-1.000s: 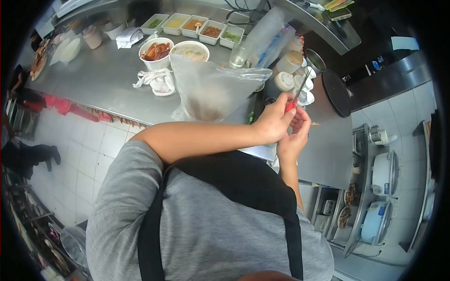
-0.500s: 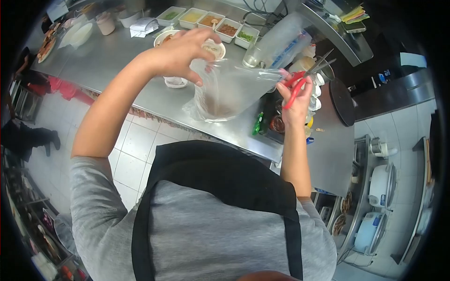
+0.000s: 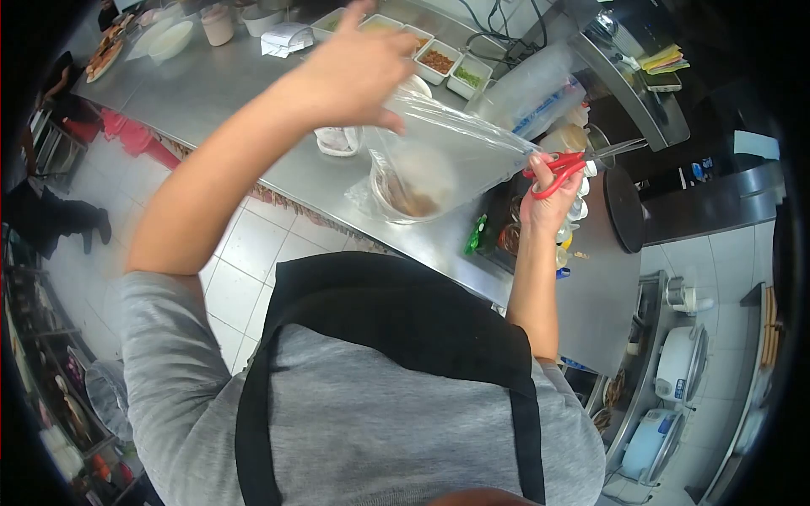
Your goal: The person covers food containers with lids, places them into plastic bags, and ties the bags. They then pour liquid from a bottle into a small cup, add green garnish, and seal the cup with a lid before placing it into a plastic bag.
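A clear plastic bag (image 3: 456, 139) stretches over the steel counter (image 3: 224, 105), with a bowl of brownish food (image 3: 405, 198) inside its lower end. My left hand (image 3: 359, 72) is raised at the bag's upper left edge, its fingers apart. In my right hand (image 3: 550, 192) are red-handled scissors (image 3: 569, 164), blades pointing right, and the same hand pinches the bag's right corner. A small white container (image 3: 337, 142) stands below my left wrist.
White tubs of chopped food (image 3: 437, 61) line the counter's back. A roll of clear bags (image 3: 527, 88) lies behind my right hand. Bottles and jars (image 3: 509, 238) stand beside my right forearm. A person's dark-clothed legs (image 3: 63, 211) show at far left.
My left hand has moved up and right. The bag is pulled more taut, and the bowl shows more clearly in it. My right hand and the scissors have shifted slightly right and down.
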A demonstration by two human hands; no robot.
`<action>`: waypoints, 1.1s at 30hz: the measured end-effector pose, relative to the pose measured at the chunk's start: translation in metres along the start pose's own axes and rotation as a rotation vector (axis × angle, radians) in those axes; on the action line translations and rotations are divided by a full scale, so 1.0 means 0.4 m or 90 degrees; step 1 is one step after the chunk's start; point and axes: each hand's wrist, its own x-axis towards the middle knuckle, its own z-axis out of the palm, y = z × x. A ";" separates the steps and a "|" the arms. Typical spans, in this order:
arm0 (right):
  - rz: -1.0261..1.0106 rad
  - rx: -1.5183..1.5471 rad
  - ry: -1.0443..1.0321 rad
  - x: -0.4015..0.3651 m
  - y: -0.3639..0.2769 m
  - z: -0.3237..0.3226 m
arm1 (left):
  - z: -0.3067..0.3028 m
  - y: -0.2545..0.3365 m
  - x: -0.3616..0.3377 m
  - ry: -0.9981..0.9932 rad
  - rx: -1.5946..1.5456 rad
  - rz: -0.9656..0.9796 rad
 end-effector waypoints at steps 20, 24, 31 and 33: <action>-0.414 -1.337 -0.631 0.098 -0.405 0.245 | 0.099 0.095 0.095 -0.207 -0.254 -0.195; -0.479 -1.443 -0.721 0.105 -0.366 0.380 | 0.101 0.106 0.096 -0.171 -0.222 -0.206; -0.530 -1.453 -0.815 0.117 -0.336 0.432 | 0.115 0.089 0.072 -0.128 -0.263 -0.196; -0.491 -1.466 -0.850 0.118 -0.343 0.444 | 0.112 0.095 0.075 -0.135 -0.245 -0.199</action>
